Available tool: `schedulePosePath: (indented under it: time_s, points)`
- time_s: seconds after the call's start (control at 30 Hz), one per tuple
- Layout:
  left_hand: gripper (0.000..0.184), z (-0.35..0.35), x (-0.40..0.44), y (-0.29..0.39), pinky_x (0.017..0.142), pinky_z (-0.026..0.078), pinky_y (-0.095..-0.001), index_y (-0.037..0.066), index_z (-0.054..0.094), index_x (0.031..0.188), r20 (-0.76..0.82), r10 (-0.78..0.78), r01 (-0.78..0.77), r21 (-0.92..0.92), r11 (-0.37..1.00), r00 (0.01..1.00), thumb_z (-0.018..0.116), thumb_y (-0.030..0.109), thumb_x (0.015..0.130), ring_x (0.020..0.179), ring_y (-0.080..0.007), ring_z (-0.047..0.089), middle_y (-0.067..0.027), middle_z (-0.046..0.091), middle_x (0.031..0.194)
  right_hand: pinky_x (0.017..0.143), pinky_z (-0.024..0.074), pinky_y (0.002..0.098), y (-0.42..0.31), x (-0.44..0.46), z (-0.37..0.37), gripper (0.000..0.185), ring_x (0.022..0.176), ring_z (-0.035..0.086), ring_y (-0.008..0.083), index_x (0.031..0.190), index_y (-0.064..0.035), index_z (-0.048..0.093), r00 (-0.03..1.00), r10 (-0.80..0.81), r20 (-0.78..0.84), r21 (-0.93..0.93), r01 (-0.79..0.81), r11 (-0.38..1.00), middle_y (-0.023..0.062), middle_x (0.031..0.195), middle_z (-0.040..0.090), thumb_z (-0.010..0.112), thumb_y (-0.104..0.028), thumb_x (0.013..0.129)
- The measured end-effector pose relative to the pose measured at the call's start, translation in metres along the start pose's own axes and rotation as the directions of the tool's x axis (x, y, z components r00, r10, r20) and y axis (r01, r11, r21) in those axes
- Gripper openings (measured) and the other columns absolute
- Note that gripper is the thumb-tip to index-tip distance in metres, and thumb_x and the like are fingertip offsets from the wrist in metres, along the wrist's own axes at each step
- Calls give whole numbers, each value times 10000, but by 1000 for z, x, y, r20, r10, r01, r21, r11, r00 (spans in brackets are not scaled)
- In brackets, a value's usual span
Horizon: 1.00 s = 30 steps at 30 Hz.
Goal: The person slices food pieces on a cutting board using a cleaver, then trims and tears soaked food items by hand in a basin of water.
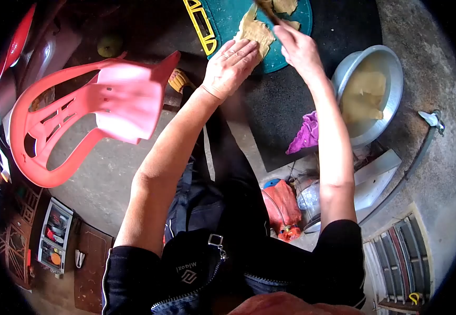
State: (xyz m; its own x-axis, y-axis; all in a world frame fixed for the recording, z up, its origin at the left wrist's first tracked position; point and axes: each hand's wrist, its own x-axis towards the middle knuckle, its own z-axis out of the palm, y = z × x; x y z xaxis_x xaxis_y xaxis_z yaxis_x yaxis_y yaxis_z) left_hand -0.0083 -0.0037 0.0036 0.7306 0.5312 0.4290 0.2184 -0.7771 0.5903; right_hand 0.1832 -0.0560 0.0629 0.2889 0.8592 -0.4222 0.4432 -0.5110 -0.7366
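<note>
My left hand (pixel 231 67) lies with its fingers stretched out over a pale yellowish, uneven flat piece (pixel 259 38) on a round green cutting board (pixel 222 21). My right hand (pixel 302 54) is closed around what looks like a knife (pixel 268 11), a dark narrow shape slanting up and left over the board. Motion blurs it, and its far end runs out of view. Another pale piece (pixel 285 6) lies at the board's top, close to the knife. The board's yellow handle (pixel 201 27) sticks out left of my left hand.
A metal basin (pixel 396 79) holds liquid and a pale piece to the right. Purple cloth (pixel 305 133) hangs at the dark table's (pixel 275 126) near edge. A pink plastic chair (pixel 128 100) stands left. A red bag (pixel 281 207) sits below; a grey hose (pixel 414 163) curves at right.
</note>
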Motion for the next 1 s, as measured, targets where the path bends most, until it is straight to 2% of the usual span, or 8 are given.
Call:
schedulePosePath:
  time_s: [0.03, 0.1, 0.23, 0.33, 0.57, 0.83, 0.97, 1.0]
  points:
    - [266, -1, 1, 1, 941, 433, -366, 64, 647, 1003, -7, 4, -4, -9, 1000, 1000, 668, 99, 741, 1071, -219, 581, -72, 628, 1111, 587, 512, 269, 2, -7, -9, 638, 667, 650, 168, 1268, -98, 517, 987, 135, 86, 142, -146, 979, 138, 760, 669, 460, -593, 869]
    - [258, -1, 2, 1, 938, 436, -368, 56, 648, 991, -22, 14, -15, -25, 1000, 1000, 672, 96, 737, 1053, -239, 587, -81, 634, 1086, 449, 474, 241, 0, -27, 1, 602, 486, 573, 109, 1262, -103, 523, 976, -130, -173, -133, 108, 985, 96, 585, 600, 464, -564, 880]
    - [272, -4, -13, -8, 954, 419, -376, 66, 644, 945, 75, 13, -3, -132, 991, 997, 678, 105, 678, 1039, -253, 579, -76, 638, 1014, 333, 447, 338, 5, -76, 22, 607, 366, 546, 188, 1357, -168, 396, 969, -244, 42, -524, 229, 821, 80, 440, 514, 514, -509, 869]
    - [353, -2, -18, -9, 1006, 379, -410, 62, 648, 967, 103, 45, -37, -74, 997, 994, 722, 139, 630, 1067, -275, 564, -88, 628, 1055, 419, 480, 411, 20, -103, 32, 644, 452, 598, 310, 1370, -183, 364, 991, -135, -6, -512, 113, 852, 138, 496, 559, 607, -440, 831]
    - [309, -4, -15, -6, 964, 409, -377, 74, 660, 930, 71, 35, -31, -66, 997, 997, 711, 109, 627, 1042, -238, 580, -72, 635, 1038, 439, 508, 401, 22, -73, 35, 687, 476, 620, 299, 1400, -172, 296, 983, -180, 24, -434, 172, 884, 137, 514, 578, 598, -434, 841]
    - [151, -4, -8, 1, 723, 479, -323, 52, 659, 796, 65, 34, -32, -29, 999, 997, 722, 123, 680, 759, -200, 625, -64, 649, 816, 328, 443, 279, 18, -17, 56, 672, 330, 432, 121, 1396, -200, 309, 929, -361, -85, -494, 275, 825, -4, 422, 418, 519, -539, 854]
    - [268, -8, -3, 7, 949, 436, -372, 67, 670, 1004, 59, 70, -75, 93, 993, 996, 680, 112, 740, 1053, -215, 598, -70, 641, 1094, 253, 258, 207, 20, 17, 41, 634, 287, 291, 67, 1302, -155, 477, 873, -461, -158, -497, 334, 801, -38, 386, 372, 439, -604, 855]
    - [259, -4, -5, 5, 946, 438, -371, 71, 670, 1004, 39, 57, -59, 64, 996, 998, 673, 110, 748, 1051, -212, 599, -64, 643, 1092, 443, 391, 240, -8, 17, 25, 526, 530, 468, 132, 1265, -107, 507, 970, -226, -94, -306, 188, 933, 65, 686, 512, 486, -469, 883]
